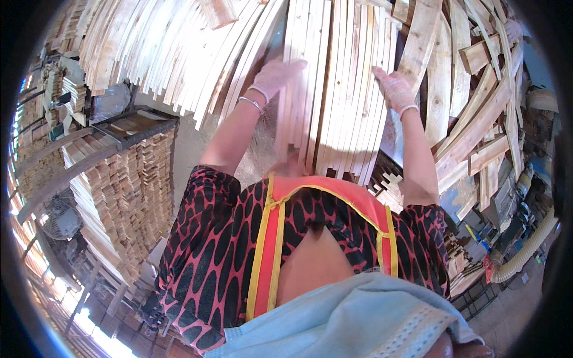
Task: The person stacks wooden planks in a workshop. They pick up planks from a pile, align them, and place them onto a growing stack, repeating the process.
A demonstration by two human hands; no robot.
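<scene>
Before me lies a row of long, narrow wooden strips (344, 89), side by side, their near ends close to my red apron (331, 181) with yellow trim. My left hand (278, 76), in a pale knit glove, is at the left edge of the row, thumb towards the strips; it is blurred, and its grip is unclear. My right hand (396, 89), gloved likewise, rests against the row's right edge with the fingertips on the outer strips. Whether it clasps any strip cannot be made out. A dark gap divides the row between the hands.
More thin strips (179, 53) are spread at upper left. Wider rough boards (441, 85) lie crisscrossed on the right. Stacked lumber (134, 197) and a caged fan (62, 218) stand at left. A ribbed hose (528, 250) curves at lower right.
</scene>
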